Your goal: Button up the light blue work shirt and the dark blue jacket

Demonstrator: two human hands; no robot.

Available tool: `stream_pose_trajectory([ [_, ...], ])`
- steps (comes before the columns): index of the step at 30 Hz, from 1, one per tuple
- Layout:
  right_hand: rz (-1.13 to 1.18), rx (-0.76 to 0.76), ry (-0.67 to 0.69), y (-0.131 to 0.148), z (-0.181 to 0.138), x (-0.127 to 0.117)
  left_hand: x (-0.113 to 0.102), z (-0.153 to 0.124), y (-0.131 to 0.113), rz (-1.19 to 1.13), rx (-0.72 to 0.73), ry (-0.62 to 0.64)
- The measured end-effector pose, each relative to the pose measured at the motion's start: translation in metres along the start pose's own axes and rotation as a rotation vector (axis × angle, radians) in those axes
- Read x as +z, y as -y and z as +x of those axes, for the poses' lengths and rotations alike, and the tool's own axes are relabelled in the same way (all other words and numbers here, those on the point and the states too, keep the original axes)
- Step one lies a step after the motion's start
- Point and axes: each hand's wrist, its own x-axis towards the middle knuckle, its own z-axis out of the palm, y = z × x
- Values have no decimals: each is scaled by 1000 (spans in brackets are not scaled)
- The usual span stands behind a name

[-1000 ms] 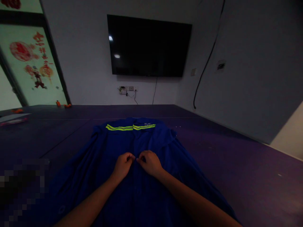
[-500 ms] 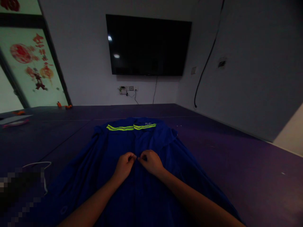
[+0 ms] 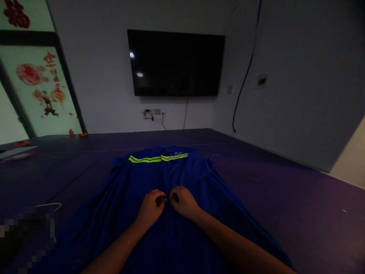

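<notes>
A blue work jacket (image 3: 134, 182) with yellow-green reflective stripes (image 3: 158, 158) across its far end lies spread flat on the dark purple surface (image 3: 285, 198). My left hand (image 3: 151, 207) and my right hand (image 3: 184, 201) meet at the jacket's centre front, fingertips almost touching. Both hands are closed in a pinch on the front edges of the jacket. What sits between the fingertips is too small and dark to make out.
A black screen (image 3: 175, 62) hangs on the far wall above a power socket (image 3: 152, 112) with cables. A white cord (image 3: 48, 207) lies at the left beside the jacket. Papers (image 3: 17, 152) rest at the far left edge. Small orange objects (image 3: 76, 133) sit by the window.
My hands stay pinched together at the jacket front, shifting slightly toward me. The view has tilted a little, so the screen sits lower in the picture.
</notes>
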Motion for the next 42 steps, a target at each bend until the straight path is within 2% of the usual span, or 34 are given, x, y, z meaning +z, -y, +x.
stream_pose_trajectory([
  [14, -18, -4, 0, 1, -1, 0, 1, -1, 0, 17, -14, -30],
  [22, -33, 6, 20, 2, -1, -1, 0, 0, 0, 27, -15, 20],
  [33, -64, -8, 58, 0, -1, 0, -1, 0, 0, -36, 35, 18],
  [42, -57, -3, 34, -1, -1, 1, -2, 0, -1, -53, 59, 55],
])
